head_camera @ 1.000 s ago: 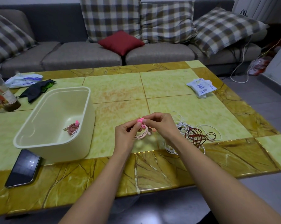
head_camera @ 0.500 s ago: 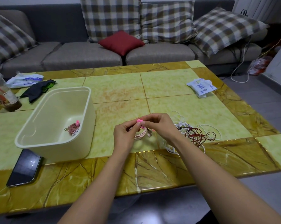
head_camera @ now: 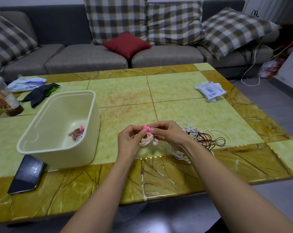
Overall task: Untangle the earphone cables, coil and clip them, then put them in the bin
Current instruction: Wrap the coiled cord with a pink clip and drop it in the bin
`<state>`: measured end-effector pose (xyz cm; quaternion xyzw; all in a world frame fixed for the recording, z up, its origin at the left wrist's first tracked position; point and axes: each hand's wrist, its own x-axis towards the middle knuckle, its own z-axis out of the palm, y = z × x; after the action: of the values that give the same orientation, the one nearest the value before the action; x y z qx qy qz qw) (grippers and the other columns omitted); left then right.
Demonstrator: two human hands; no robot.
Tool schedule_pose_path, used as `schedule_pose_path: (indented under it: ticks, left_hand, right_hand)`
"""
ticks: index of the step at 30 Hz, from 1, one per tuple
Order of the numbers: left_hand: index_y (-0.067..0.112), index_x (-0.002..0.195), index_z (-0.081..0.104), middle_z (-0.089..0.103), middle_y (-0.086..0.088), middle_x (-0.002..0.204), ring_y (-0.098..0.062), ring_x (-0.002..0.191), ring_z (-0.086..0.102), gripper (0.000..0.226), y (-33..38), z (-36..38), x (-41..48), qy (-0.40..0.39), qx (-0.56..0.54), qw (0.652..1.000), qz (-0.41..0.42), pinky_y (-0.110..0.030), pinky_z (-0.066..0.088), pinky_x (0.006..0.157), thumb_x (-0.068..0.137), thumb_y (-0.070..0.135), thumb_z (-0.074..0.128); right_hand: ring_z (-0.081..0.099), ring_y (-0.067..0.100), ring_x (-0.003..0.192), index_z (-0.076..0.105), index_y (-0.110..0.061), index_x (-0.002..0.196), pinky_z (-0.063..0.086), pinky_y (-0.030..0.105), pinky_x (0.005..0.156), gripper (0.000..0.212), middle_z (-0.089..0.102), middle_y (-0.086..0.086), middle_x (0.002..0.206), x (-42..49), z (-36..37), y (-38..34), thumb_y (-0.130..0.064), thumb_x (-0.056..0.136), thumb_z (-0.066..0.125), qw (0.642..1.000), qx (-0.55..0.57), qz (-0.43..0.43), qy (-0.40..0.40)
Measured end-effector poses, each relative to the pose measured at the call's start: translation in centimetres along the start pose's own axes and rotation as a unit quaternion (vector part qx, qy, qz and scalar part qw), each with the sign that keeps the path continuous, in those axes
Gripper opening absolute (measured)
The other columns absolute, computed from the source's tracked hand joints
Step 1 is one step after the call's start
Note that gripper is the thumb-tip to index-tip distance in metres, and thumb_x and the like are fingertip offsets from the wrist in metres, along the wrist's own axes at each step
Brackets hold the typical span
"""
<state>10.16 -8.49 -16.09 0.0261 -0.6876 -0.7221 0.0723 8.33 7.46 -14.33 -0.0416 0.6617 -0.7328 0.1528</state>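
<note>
Above the table's front middle, my left hand (head_camera: 129,140) and my right hand (head_camera: 169,134) meet, both pinching a pink clip (head_camera: 146,128). The clip sits on a coil of pale pink earphone cable (head_camera: 148,142) that hangs below my fingers with an earbud showing. To the right of my right hand lies a tangle of white and dark red earphone cables (head_camera: 204,137) on the table. The cream plastic bin (head_camera: 58,132) stands at the left. Inside it lies one coiled earphone bundle (head_camera: 77,132) with a pink clip.
A black phone (head_camera: 27,174) lies at the bin's front left corner. A plastic cup (head_camera: 5,98), a dark cloth (head_camera: 39,94) and a white packet (head_camera: 27,82) sit at the far left. Another white packet (head_camera: 210,89) lies far right. A sofa with cushions (head_camera: 127,42) stands behind the table.
Both hands stay together on the pink clip and coil, fingers shifting slightly. The view has drifted a little; the bin and tangle have not moved.
</note>
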Motion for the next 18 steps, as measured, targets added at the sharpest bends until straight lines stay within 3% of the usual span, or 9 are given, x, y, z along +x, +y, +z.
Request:
schedule_pose_path:
  ticks: [3,6,11,15,18]
  left_hand:
    - [-0.002,0.094,0.072,0.074,-0.016,0.09,-0.018,0.078,0.071,0.015,0.07,-0.09,0.29,-0.002,-0.014,1.0,-0.011,-0.025,0.057,0.073,0.082,0.006,0.074]
    - [-0.004,0.093,0.073,0.073,-0.017,0.09,-0.016,0.071,0.07,0.014,0.1,0.11,0.27,-0.008,-0.007,1.0,-0.011,-0.022,0.056,0.069,0.081,0.004,0.074]
    - [-0.005,0.088,0.073,0.073,-0.017,0.082,-0.011,0.064,0.067,0.014,0.1,0.29,0.16,-0.014,0.032,0.999,0.004,-0.017,0.05,0.06,0.079,0.005,0.077]
    - [0.0,0.087,0.074,0.074,-0.012,0.086,-0.015,0.072,0.07,0.013,0.22,0.33,0.27,0.001,0.051,0.999,0.005,-0.021,0.054,0.066,0.079,0.01,0.078]
    - [0.001,0.088,0.073,0.074,-0.011,0.084,-0.015,0.072,0.071,0.012,0.42,0.3,0.13,0.008,0.059,0.998,0.004,-0.022,0.055,0.066,0.08,0.01,0.077]
  right_hand:
    - [0.065,0.019,0.075,0.07,-0.003,0.088,0.053,0.023,0.066,0.009,0.071,0.011,0.082,0.31,-0.33,-0.06,-0.008,0.082,0.075,0.998,0.02,0.007,0.057]
    - [0.066,0.017,0.07,0.071,-0.004,0.083,0.054,0.025,0.068,0.006,0.072,0.009,0.078,0.48,-0.29,0.15,-0.006,0.081,0.077,0.995,0.006,-0.004,0.098]
    - [0.066,0.021,0.069,0.074,-0.003,0.08,0.053,0.024,0.057,0.006,0.073,0.014,0.078,0.14,0.1,0.0,-0.004,0.078,0.079,0.994,-0.032,-0.023,0.098]
    - [0.067,0.015,0.074,0.077,-0.009,0.084,0.051,0.025,0.069,0.005,0.075,0.007,0.081,0.22,-0.26,-0.06,-0.005,0.081,0.076,0.995,-0.062,-0.029,0.075]
    - [0.066,0.012,0.076,0.077,-0.008,0.086,0.05,0.022,0.068,0.005,0.075,0.005,0.082,-0.01,-0.01,-0.34,-0.008,0.082,0.076,0.995,-0.064,-0.036,0.063]
